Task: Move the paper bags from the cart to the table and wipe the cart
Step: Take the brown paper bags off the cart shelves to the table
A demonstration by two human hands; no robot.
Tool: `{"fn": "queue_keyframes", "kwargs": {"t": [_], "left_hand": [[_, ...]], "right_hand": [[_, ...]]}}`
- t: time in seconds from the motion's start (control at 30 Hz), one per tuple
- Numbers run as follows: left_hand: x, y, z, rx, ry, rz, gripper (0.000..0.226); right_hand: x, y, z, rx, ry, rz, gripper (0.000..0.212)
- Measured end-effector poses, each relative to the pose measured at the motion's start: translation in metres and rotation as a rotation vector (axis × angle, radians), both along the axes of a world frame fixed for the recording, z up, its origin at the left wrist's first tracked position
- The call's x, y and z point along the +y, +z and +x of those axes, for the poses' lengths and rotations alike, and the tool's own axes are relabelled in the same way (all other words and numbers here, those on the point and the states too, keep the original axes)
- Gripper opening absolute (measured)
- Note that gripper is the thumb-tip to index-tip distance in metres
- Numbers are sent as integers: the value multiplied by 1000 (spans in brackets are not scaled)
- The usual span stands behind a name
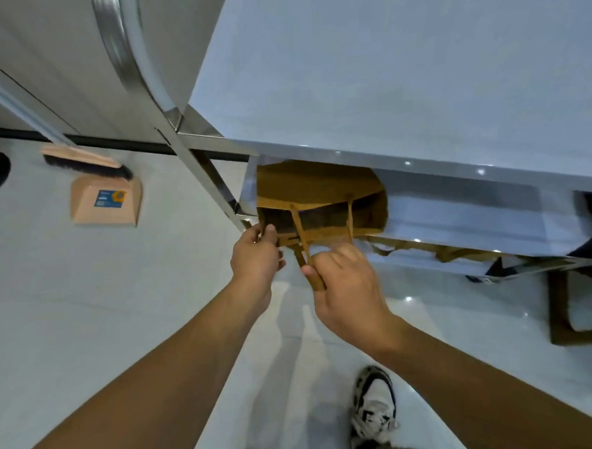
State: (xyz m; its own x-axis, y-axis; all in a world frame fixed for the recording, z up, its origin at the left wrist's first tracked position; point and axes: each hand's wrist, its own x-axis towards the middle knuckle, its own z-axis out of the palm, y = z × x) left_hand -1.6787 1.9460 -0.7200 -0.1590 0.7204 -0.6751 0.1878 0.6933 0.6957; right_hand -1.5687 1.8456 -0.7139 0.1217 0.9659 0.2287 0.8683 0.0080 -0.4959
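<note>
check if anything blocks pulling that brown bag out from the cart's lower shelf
Nothing visible blocks it. Both hands already hold the paper bag: left hand at its left rim, right hand on the handles. The top shelf overhangs it, but the side facing the person is open.

The cart's top shelf (400, 74) hides the upper part of the paper bag (320, 195) at frame centre, while what may be more bags (460, 250) lie blurred at right, cut off.

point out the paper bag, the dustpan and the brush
paper bag (320, 185), head view, its brown side panel
dustpan (106, 200), head view, its flat pan face
brush (85, 160), head view, its wooden back
</note>
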Motion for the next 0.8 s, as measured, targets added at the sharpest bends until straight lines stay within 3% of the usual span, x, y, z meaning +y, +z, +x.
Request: {"fn": "queue_keyframes", "kwargs": {"t": [0.1, 0.27, 0.4, 0.57, 0.7, 0.8], "left_hand": [[-7, 42, 3, 168, -218, -117, 21], [-25, 132, 5, 437, -613, -227, 28], [-51, 196, 19, 520, -792, -78, 27], [-109, 250, 36, 577, -1114, 159, 24], [-156, 288, 48, 502, -1352, 326, 23], [-184, 320, 60, 457, -1491, 457, 25]], "right_hand": [[-5, 43, 2, 135, -50, -114, 26], [-3, 126, 28, 152, -120, -371, 26], [-50, 178, 35, 180, -182, -599, 15], [-124, 236, 40, 153, -334, -735, 21], [-185, 284, 44, 112, -501, -748, 20], [-233, 328, 46, 127, -638, -684, 6]]}}
